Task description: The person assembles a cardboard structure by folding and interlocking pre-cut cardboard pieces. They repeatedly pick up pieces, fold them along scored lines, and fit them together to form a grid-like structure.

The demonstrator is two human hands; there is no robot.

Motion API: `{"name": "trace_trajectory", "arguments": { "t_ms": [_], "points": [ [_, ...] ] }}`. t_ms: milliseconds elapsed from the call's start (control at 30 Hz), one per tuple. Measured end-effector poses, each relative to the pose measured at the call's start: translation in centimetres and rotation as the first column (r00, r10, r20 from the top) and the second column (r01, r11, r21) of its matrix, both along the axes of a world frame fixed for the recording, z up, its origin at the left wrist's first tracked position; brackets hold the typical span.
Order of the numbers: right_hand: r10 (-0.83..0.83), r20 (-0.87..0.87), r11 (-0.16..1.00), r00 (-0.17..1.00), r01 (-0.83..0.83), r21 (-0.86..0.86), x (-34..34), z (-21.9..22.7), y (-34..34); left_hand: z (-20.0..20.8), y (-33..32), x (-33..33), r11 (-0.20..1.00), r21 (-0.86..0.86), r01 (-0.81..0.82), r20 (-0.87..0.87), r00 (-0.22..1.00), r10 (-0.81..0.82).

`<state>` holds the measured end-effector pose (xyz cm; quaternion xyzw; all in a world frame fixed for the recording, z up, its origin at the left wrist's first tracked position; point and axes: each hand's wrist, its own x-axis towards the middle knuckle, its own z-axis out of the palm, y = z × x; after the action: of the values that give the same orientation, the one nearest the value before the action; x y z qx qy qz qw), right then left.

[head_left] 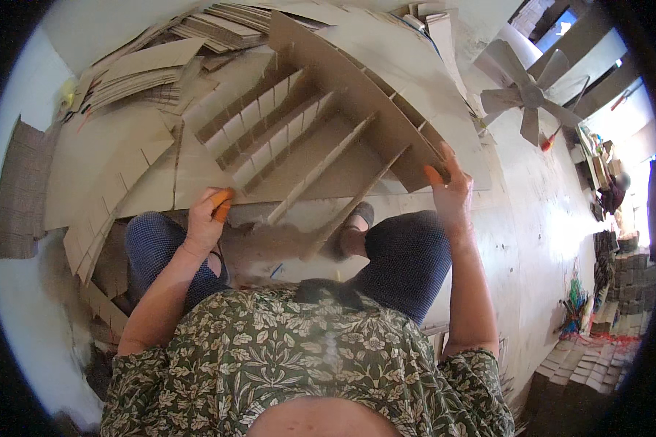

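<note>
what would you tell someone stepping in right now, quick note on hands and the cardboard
Left hand: orange-tipped fingers on the near edge of the cardboard divider grid, at its left.
Right hand: gripping the lower end of the long cross strip, which stands tilted across the slotted strips.
Done: several strips already slotted together.
Left: the long strip is not seated flat yet. Loose slotted pieces lie to the left, stacks behind.

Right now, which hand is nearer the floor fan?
Right. The right hand grips the cardboard divider strip just below the fan; the left hand is far across.
</note>
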<state>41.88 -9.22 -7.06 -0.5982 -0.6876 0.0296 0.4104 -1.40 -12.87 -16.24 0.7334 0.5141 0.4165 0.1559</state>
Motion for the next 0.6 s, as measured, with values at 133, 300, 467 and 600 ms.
{"name": "trace_trajectory", "arguments": {
  "t_ms": [133,300,467,600],
  "points": [
    [0.072,0.270,0.992,0.960,-0.041,-0.120,0.2,0.6,0.7,0.0,0.2,-0.4,1.000,-0.003,0.009,0.047,0.999,-0.008],
    [0.145,0.270,0.986,0.952,-0.117,-0.119,1.9,2.2,1.1,0.4,-0.3,-0.8,0.990,-0.124,-0.066,0.039,0.997,0.071],
    [0.119,0.263,0.989,0.958,-0.092,-0.112,2.0,3.2,0.3,0.5,-0.1,-1.5,0.989,-0.058,-0.133,0.121,0.983,0.139],
    [0.232,0.256,0.973,0.938,-0.229,-0.042,3.3,1.8,0.6,3.7,2.9,-2.9,0.966,0.069,-0.249,0.204,0.952,0.230]
  ]
}}
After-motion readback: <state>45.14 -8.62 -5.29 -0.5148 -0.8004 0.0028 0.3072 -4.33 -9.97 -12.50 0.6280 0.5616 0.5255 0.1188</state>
